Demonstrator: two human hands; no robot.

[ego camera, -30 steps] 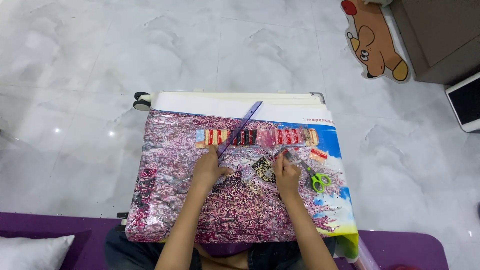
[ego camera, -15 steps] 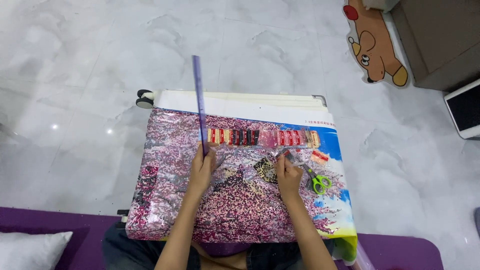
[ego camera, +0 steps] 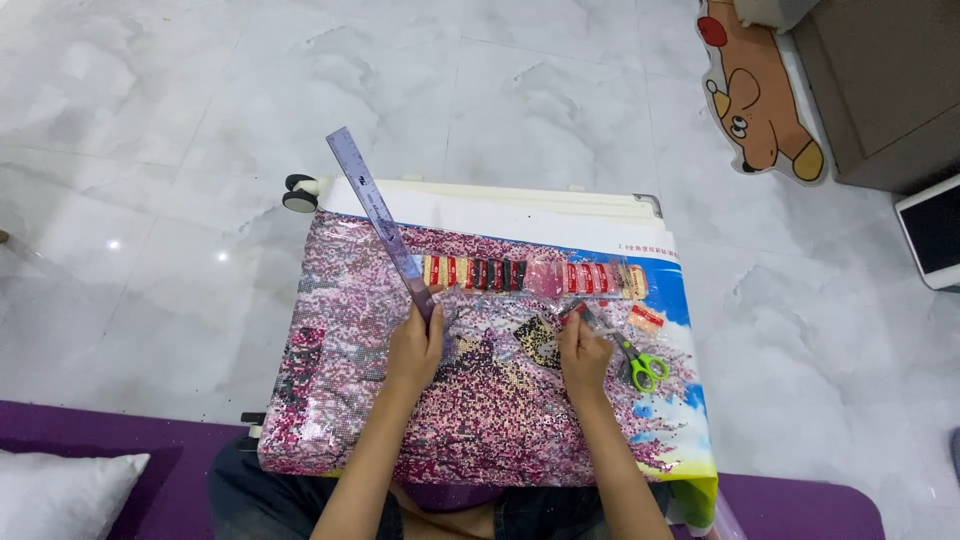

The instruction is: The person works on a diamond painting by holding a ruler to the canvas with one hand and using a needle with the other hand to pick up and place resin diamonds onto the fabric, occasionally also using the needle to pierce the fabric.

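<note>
pen tip under right hand (ego camera: pixel 583 352) too small to tell, pillow (ego camera: pixel 62 496) – tablet (ego camera: pixel 933 228) cut by edges

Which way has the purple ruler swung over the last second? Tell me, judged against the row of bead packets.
Yes, it moved. The purple ruler, held by the left hand, swung from leaning right across the row of bead packets to leaning up-left, clear of them.

A long, translucent purple ruler (ego camera: pixel 378 222) is held at its near end and slants up and away to the left over the far left corner of the canvas. The canvas (ego camera: pixel 480 400) is a diamond painting, mostly pink and dark beads. A small dark gridded patch (ego camera: pixel 538 340) lies near its middle.
</note>
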